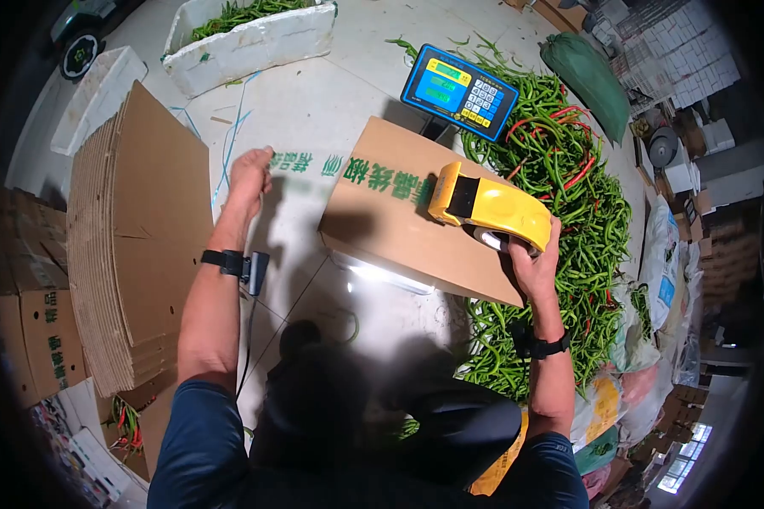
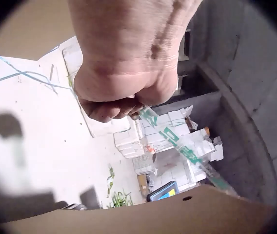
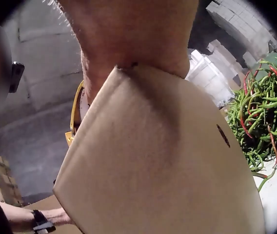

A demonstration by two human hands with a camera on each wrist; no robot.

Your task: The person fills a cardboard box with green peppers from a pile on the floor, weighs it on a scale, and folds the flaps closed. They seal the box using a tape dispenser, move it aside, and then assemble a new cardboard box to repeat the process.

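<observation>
A brown cardboard box (image 1: 361, 208) stands in front of me. Clear packing tape (image 1: 301, 163) with green printed characters runs across its top and stretches past its left edge. My left hand (image 1: 250, 180), fingers curled, holds the free end of this tape, and the strip (image 2: 170, 136) leaves that hand in the left wrist view. Over the right part of the box top, my right hand (image 1: 536, 265) grips a yellow tape dispenser (image 1: 514, 208). In the right wrist view the box side (image 3: 163, 161) hides most of that hand, and a bit of dispenser (image 3: 73, 114) shows behind.
A blue scale display (image 1: 458, 92) stands just behind the box. Green and red chilli peppers (image 1: 581, 229) are heaped to the right. Flattened cartons (image 1: 157, 212) stack at the left. A white foam box (image 1: 250, 42) with peppers stands at the back, near blue strapping (image 1: 229, 140).
</observation>
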